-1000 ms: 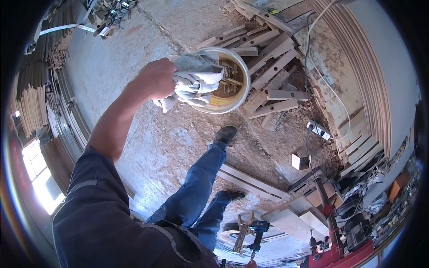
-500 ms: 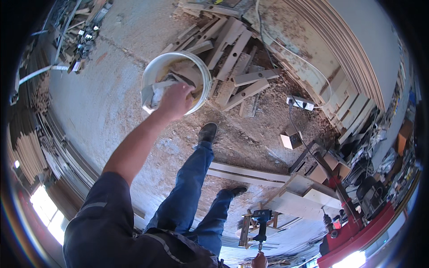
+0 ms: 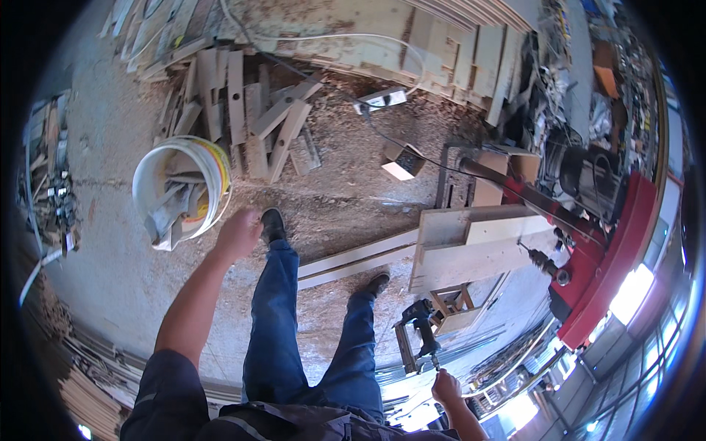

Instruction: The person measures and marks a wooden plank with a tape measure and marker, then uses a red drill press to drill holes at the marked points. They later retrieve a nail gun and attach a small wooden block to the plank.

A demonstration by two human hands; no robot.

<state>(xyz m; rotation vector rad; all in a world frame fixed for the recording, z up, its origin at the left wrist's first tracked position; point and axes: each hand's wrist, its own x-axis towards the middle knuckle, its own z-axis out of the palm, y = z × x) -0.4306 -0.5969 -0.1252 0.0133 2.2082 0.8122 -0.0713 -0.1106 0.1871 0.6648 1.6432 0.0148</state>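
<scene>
My left hand (image 3: 241, 234) is above the floor, right of and apart from a white bucket (image 3: 141, 176). Its fingers look curled, and whatever they may hold is hidden or too small to name. Inside the bucket are crumpled grey bags or sheets (image 3: 168, 213); a yellow patch shows on its inner wall. My right hand (image 3: 446, 386), low in the picture, is closed around the metal air fitting end of a black nail gun (image 3: 422, 327). The nail gun hangs beyond the hand, near a small wooden frame (image 3: 460, 309).
Wood offcuts (image 3: 268, 121) lie heaped behind the bucket. A white power strip (image 3: 381, 100) with a cable and a small open box (image 3: 402, 162) are on the dusty floor. Pale boards (image 3: 471, 250) lie by a red drill-like machine (image 3: 588, 253) on the right. Long strips (image 3: 353, 257) cross near my feet.
My left hand has come out of the bucket and moved toward me. The view has swung right, showing more of my right forearm and the nail gun, still in my right hand.
</scene>
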